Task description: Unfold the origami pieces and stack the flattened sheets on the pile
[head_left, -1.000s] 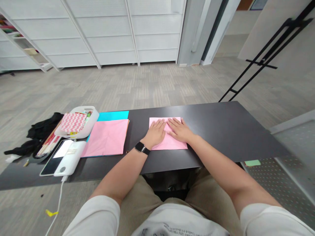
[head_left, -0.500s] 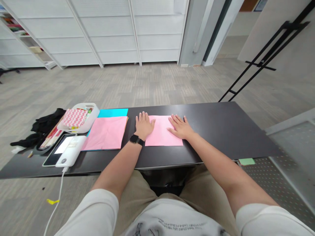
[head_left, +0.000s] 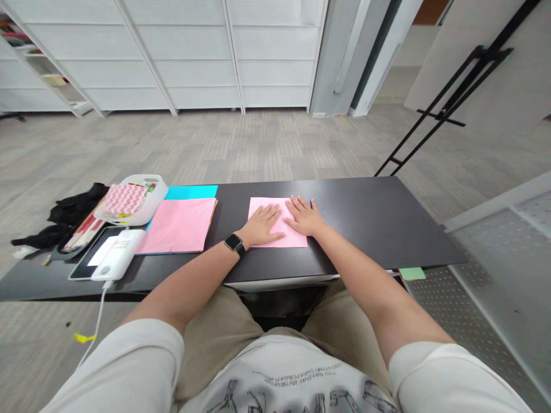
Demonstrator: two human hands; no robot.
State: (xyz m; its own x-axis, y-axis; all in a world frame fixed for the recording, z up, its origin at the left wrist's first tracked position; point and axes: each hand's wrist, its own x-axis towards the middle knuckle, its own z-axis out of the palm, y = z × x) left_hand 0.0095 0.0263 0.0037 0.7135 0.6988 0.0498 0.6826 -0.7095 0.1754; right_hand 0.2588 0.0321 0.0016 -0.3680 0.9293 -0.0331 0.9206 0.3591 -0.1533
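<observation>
A sheet of pink paper (head_left: 287,240) lies flat on the dark table in front of me. My left hand (head_left: 262,225) rests across its left half, palm down with fingers stretched out, a black watch (head_left: 233,242) on the wrist. On the sheet's right side lies my right hand (head_left: 305,215), fingers spread and pointing away from me. Both palms hide parts of the paper. To the left is a stack of coloured paper (head_left: 179,225) with a pink sheet on top and a blue sheet (head_left: 193,193) showing behind it.
At the table's left stand a white basket (head_left: 151,207) holding a pink-and-white patterned item, a white power bank (head_left: 117,256) with a cable, a phone-like dark slab (head_left: 88,265) and black cloth (head_left: 77,205). A green slip (head_left: 412,273) pokes out by the table's front edge.
My left hand has moved right, from the paper's left edge further onto the sheet, and turned more sideways. My right hand stays on the right side. The whole view has shifted slightly.
</observation>
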